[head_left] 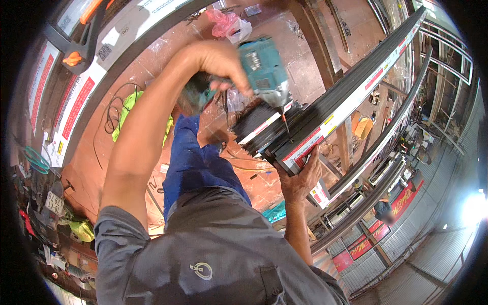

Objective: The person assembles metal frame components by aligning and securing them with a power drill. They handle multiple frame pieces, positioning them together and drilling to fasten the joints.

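Note:
My left hand [221, 61] is wrapped round the handle of a teal cordless drill driver [264, 68], slightly blurred. Its long thin bit [285, 123] points down, with the tip at the upper face of a long black metal profile [351, 104], near the profile's close end. My right hand [300, 180] grips that end from below and the side, fingers against the labelled white and red edge strip. Just left of it sits a stack of shorter black profiles [259, 127], partly behind the drill and the long profile.
At the left stand labelled frame pieces [76, 109] with a black and orange clamp [73, 58]. A pink plastic bag [223, 23] lies on the reddish tiled floor [152, 56]. More long profiles [376, 157] run along the right, and a person [382, 209] is farther back.

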Motion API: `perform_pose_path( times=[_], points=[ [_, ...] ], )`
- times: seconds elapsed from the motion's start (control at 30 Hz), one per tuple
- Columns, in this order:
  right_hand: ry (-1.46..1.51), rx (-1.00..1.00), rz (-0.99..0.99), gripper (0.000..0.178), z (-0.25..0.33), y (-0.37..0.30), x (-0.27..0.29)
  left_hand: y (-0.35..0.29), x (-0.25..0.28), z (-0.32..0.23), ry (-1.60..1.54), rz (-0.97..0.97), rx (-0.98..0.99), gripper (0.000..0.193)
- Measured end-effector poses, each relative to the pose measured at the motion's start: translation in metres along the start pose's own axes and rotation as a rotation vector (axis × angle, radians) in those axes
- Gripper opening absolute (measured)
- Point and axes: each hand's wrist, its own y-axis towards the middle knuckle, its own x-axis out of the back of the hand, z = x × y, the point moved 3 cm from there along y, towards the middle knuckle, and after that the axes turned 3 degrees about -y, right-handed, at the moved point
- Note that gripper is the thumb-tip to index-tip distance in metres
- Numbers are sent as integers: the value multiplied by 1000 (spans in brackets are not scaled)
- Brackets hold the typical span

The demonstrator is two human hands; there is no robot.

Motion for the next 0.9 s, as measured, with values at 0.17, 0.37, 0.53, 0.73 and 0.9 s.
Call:
perform_pose_path(
  times=[0.17,0.37,0.53,0.73,0.9],
  points=[
    [24,23,21,127,-6,3,-4,18,9,-34,94,93,-91,33],
    [67,32,-6,120,-18,-8,-11,-5,-14,-5,62,-39,-25,39],
    [54,112,-46,119,-17,-2,-10,-28,-29,2,-215,-70,-161,48],
    [53,103,-41,121,-18,-2,-11,-35,-32,4,-218,-32,-104,58],
    [54,119,-69,119,-18,-3,-11,-39,-35,4,-167,-64,-176,58]
  ],
)
